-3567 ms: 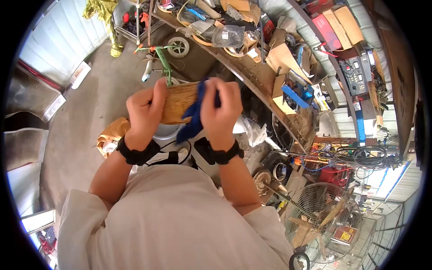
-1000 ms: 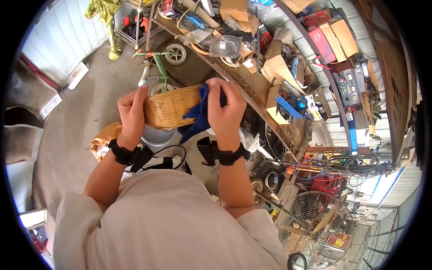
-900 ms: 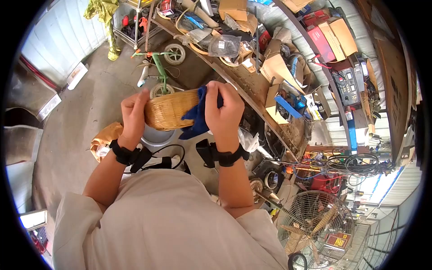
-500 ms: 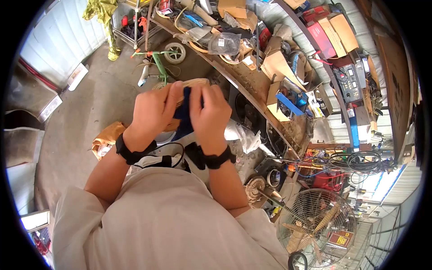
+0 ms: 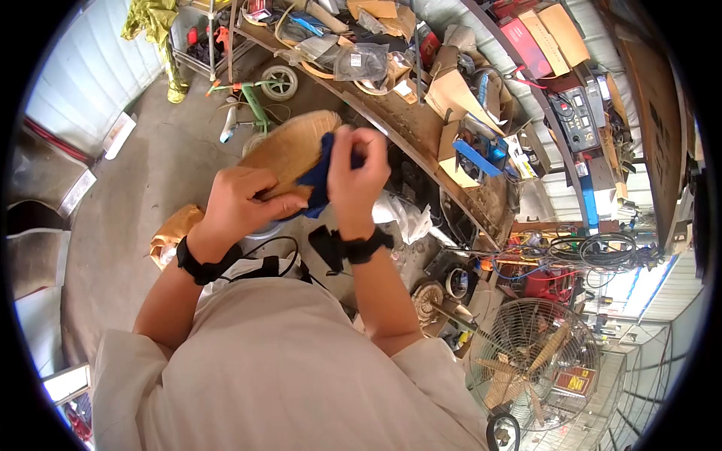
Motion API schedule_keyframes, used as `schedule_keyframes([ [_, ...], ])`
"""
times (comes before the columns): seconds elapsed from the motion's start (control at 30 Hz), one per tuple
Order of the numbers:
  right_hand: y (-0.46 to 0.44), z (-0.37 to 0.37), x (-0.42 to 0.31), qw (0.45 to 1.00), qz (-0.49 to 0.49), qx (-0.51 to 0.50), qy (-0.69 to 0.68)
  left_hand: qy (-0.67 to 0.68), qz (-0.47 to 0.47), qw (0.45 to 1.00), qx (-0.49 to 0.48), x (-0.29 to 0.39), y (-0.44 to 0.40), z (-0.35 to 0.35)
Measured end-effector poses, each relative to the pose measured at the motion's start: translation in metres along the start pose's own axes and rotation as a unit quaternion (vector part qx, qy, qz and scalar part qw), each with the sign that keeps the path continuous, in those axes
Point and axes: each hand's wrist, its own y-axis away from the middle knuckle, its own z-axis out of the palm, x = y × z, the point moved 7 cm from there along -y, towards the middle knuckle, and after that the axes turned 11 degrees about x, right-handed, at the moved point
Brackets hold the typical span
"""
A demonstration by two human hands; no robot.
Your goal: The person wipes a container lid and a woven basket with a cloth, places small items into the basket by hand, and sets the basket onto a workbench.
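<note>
My left hand [image 5: 244, 199] is closed on the lower end of a tan, long, curved object with a rounded top [image 5: 289, 150]; its exact kind does not show. A dark blue cloth [image 5: 320, 180] lies against the object's right side. My right hand [image 5: 357, 173] pinches that cloth near the object's upper right edge, fingers curled. Both wrists wear black bands. Under my hands, part of a pale round container is visible, mostly hidden.
A green child's bike [image 5: 256, 105] lies ahead on the concrete floor. On the right runs a workbench [image 5: 421, 139] heaped with boxes and parts. A large caged fan [image 5: 534, 364] stands at lower right. A brown bag [image 5: 177, 229] sits left of my hands.
My left hand has moved down and left, and the tan object now shows its broad face. My right hand has shifted slightly right with the blue cloth.
</note>
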Motion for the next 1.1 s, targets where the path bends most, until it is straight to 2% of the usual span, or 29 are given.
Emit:
schedule_keyframes([
  [0.03,0.011,0.001,-0.014,0.999,-0.049,-0.004,-0.004,0.000,-0.050,0.999,0.008,-0.009,0.005,0.004],
  [0.07,0.020,0.003,-0.034,0.993,-0.105,-0.054,-0.010,-0.001,-0.102,0.995,0.015,-0.017,0.010,0.005],
  [0.17,0.019,0.001,-0.053,0.982,-0.183,-0.055,-0.001,0.058,-0.094,0.993,-0.032,-0.011,0.012,-0.002],
  [0.23,0.004,0.000,-0.037,0.992,-0.129,-0.005,-0.005,0.105,-0.104,0.989,-0.032,-0.008,0.012,-0.004],
  [0.27,-0.004,0.000,-0.018,0.999,-0.043,0.005,-0.010,0.128,-0.107,0.985,-0.031,-0.008,0.012,-0.005],
  [0.3,-0.015,0.001,-0.009,1.000,-0.001,0.014,0.000,0.138,-0.121,0.983,-0.024,-0.009,0.011,-0.006],
  [0.37,-0.022,0.004,0.000,0.998,0.061,-0.023,-0.026,0.161,-0.149,0.976,-0.014,-0.009,0.014,-0.007],
  [0.43,-0.007,0.002,-0.034,0.998,-0.052,-0.028,0.016,0.169,-0.193,0.967,-0.004,-0.017,0.021,-0.005],
  [0.5,0.021,0.009,-0.061,0.979,-0.167,-0.117,0.008,0.170,-0.232,0.958,-0.002,-0.024,0.024,-0.002],
  [0.57,0.025,0.016,-0.049,0.981,-0.134,-0.142,-0.004,0.162,-0.269,0.949,-0.016,-0.029,0.025,-0.004],
  [0.67,-0.003,0.015,0.002,0.998,0.041,-0.050,-0.020,0.094,-0.146,0.984,-0.029,-0.017,0.020,-0.017],
  [0.7,-0.012,0.014,0.014,0.993,0.096,-0.064,-0.035,0.131,-0.174,0.976,-0.006,-0.019,0.022,-0.019],
  [0.77,-0.016,0.004,-0.003,0.998,0.035,-0.006,-0.048,0.204,-0.231,0.951,0.039,-0.022,0.026,-0.022],
  [0.83,0.000,0.001,-0.058,0.999,-0.013,-0.031,-0.030,0.221,-0.316,0.919,0.083,-0.025,0.026,-0.017],
  [0.87,0.012,0.007,-0.076,0.983,-0.166,-0.054,-0.053,0.229,-0.360,0.899,0.103,-0.028,0.029,-0.015],
  [0.9,0.024,0.015,-0.084,0.970,-0.216,-0.094,-0.063,0.260,-0.353,0.893,0.103,-0.028,0.028,-0.014],
  [0.97,0.026,0.015,-0.072,0.965,-0.248,-0.077,-0.036,0.323,-0.335,0.879,0.105,-0.029,0.022,-0.014],
  [1.0,0.020,0.015,-0.051,0.982,-0.177,-0.045,-0.044,0.289,-0.313,0.900,0.096,-0.029,0.023,-0.016],
  [1.03,0.015,0.017,-0.031,0.993,-0.102,-0.014,-0.051,0.294,-0.312,0.898,0.102,-0.032,0.024,-0.020],
  [1.1,-0.002,0.019,0.006,0.993,0.109,-0.045,-0.031,0.300,-0.315,0.893,0.114,-0.039,0.025,-0.027],
])
